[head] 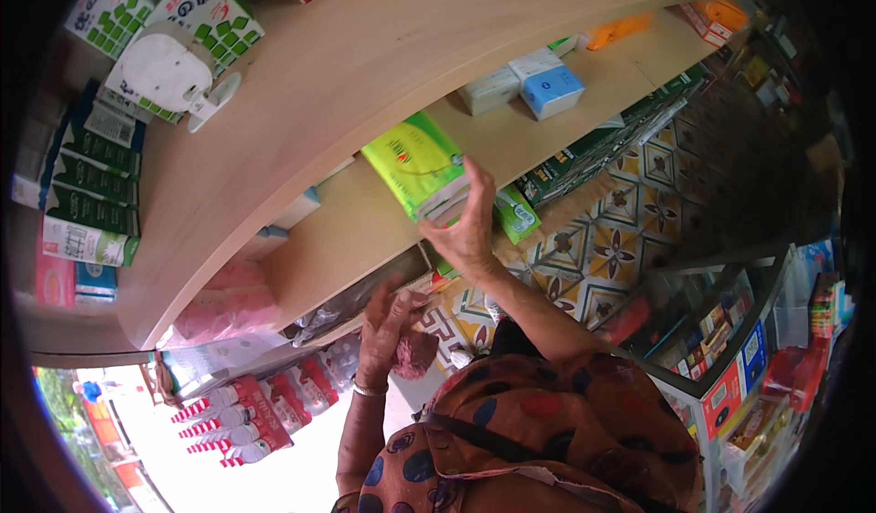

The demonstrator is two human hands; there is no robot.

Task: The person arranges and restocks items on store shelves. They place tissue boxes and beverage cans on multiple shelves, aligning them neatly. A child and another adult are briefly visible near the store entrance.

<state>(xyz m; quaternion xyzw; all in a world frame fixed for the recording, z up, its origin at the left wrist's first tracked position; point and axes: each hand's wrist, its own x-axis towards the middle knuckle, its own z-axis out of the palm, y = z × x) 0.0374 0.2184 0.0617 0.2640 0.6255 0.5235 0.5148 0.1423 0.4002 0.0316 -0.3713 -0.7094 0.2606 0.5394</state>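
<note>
My right hand (469, 229) grips the near end of a green-and-yellow plastic-wrapped tissue pack (417, 164), thumb on one side and fingers on the other. The pack is at the wooden shelf (335, 215), below the upper board's edge; I cannot tell whether it rests on the shelf. Lower and to the left, my left hand (390, 325) is slightly blurred, with a fuzzy pink cloth (414, 355) bunched against its palm. Farther along the same shelf stand a blue-and-white tissue pack (551, 85) and a paler pack (489, 90).
A curved upper board (287, 82) overhangs the shelf, bearing a white device (168, 68) and several cartons (96, 198). Beneath are a green box (517, 215) and bottle packs (253, 417). A glass display case (712, 335) stands at right on patterned floor tiles (616, 246).
</note>
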